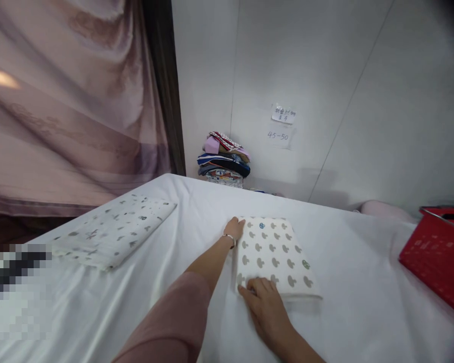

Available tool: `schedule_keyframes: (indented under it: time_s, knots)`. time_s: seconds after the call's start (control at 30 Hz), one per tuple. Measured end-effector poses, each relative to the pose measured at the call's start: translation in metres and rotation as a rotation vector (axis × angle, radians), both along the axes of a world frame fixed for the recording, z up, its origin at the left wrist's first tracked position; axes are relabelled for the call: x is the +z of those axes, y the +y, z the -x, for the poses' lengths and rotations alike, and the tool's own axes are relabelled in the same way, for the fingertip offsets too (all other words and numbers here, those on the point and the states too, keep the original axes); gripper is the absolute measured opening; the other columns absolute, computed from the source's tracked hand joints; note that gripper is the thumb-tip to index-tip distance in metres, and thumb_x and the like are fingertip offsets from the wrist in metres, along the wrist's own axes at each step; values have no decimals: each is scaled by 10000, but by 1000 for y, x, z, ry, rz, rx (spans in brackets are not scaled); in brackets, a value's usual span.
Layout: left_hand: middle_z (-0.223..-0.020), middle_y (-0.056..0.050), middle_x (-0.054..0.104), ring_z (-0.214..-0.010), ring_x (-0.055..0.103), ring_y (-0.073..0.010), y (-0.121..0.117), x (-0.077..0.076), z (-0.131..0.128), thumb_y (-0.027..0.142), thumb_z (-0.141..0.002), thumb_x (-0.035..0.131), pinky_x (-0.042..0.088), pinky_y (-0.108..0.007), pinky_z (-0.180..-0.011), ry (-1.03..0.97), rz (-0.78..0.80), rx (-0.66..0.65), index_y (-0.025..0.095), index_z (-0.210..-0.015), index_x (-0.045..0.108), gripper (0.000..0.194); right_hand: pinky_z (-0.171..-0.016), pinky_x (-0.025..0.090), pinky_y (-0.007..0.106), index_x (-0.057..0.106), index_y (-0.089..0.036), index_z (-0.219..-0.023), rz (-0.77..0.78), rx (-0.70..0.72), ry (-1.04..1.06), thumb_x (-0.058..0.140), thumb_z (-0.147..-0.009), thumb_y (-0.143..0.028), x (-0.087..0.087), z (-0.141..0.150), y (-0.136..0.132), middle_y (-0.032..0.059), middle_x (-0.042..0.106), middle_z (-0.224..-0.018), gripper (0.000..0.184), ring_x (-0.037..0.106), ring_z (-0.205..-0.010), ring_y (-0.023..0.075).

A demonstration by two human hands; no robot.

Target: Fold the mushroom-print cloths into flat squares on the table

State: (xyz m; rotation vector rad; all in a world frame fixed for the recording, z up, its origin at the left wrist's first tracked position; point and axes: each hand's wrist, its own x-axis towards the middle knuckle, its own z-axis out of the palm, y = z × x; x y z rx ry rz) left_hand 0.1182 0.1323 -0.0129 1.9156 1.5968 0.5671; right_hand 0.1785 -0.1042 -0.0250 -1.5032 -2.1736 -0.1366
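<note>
A white folded cloth (pixel 274 254) with grey mushroom-like prints and a few blue and green ones lies on the white-covered table. My left hand (pixel 234 229), with a bracelet at the wrist, is closed at its far left corner. At the near left corner, my right hand (pixel 265 305) has its fingers bent over the edge and the thumb beside it. The fabric between the fingers of both hands is mostly hidden. Further left lies a second white cloth (pixel 115 232) with small grey prints, flat and untouched.
A red basket (pixel 439 257) stands at the right edge of the table (pixel 357 282). Behind the table, a stack of folded clothes (pixel 224 161) sits against the wall. A pinkish curtain (pixel 71 111) hangs at left. Paper notes (pixel 283 115) are on the wall.
</note>
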Motion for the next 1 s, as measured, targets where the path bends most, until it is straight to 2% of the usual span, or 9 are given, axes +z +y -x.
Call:
schedule_keyframes:
  time_s: [0.1, 0.17, 0.27, 0.37, 0.43, 0.57, 0.67, 0.87, 1.0]
  knots:
    - [-899, -97, 636, -866, 592, -213, -4, 10, 1, 421, -823, 433, 410, -285, -712, 10, -24, 2, 176, -904, 527, 275, -691, 319, 321, 514, -257, -1127, -24, -3, -4, 465, -808, -103, 0, 0, 0, 48, 539, -903, 357, 442, -795, 181]
    - [-1041, -107, 599, -988, 547, -211, -16, 17, -1, 430, -832, 418, 394, -291, -793, 5, -86, 4, 173, -1050, 486, 344, -688, 318, 315, 514, -262, -1125, -21, -4, -8, 481, -804, -113, 1, 0, 0, 44, 539, -899, 355, 444, -796, 179]
    - [-1282, -103, 446, -1198, 379, -208, -40, 21, -5, 414, -838, 422, 299, -311, -951, 15, -340, -144, 187, -1184, 417, 414, -692, 315, 313, 518, -261, -1118, 1, -8, -17, 489, -804, -119, 4, 1, -1, 41, 540, -900, 346, 444, -795, 173]
    - [-1395, -89, 307, -1303, 197, -243, -54, 16, -6, 372, -831, 440, 168, -384, -1041, 89, -561, -300, 198, -1200, 435, 408, -696, 307, 314, 530, -258, -1093, 7, -27, -22, 481, -816, -125, 6, 2, -2, 39, 543, -896, 311, 442, -796, 171]
    - [-1429, -73, 247, -1323, 129, -256, -53, 9, -5, 359, -836, 425, 113, -427, -1057, 147, -509, -279, 209, -1215, 436, 408, -699, 303, 313, 523, -256, -1098, 12, -31, -23, 491, -809, -124, 6, 2, -2, 36, 541, -903, 320, 439, -803, 171]
    - [-1450, -21, 201, -1307, 197, -241, -36, -7, -3, 415, -866, 323, 179, -480, -1027, 163, -205, -226, 277, -1279, 368, 438, -711, 295, 315, 507, -249, -1110, 26, -48, -29, 508, -786, -104, 3, 2, -1, 30, 537, -922, 355, 432, -810, 171]
    - [-1462, 4, 153, -1304, 213, -228, -27, -14, -3, 431, -874, 285, 162, -494, -1030, 129, -161, -232, 306, -1306, 324, 451, -707, 294, 317, 514, -247, -1100, 27, -59, -33, 505, -780, -94, 4, 2, 0, 30, 539, -912, 355, 428, -810, 174]
    - [-1464, -12, 144, -1286, 267, -225, -31, -5, -3, 411, -860, 329, 202, -425, -1036, 100, -135, -253, 291, -1302, 333, 459, -746, 342, 327, 554, -241, -1064, 90, -13, 90, 501, -771, -113, 20, 2, -10, 34, 553, -966, 323, 453, -874, 176]
    - [-1471, -51, 102, -1210, 393, -226, -34, 5, 5, 387, -820, 416, 343, -326, -961, 9, -112, -202, 239, -1323, 294, 538, -825, 384, 334, 595, -233, -1000, 10, 14, 322, 443, -809, -139, 34, -33, -14, 46, 575, -1021, 262, 492, -956, 173]
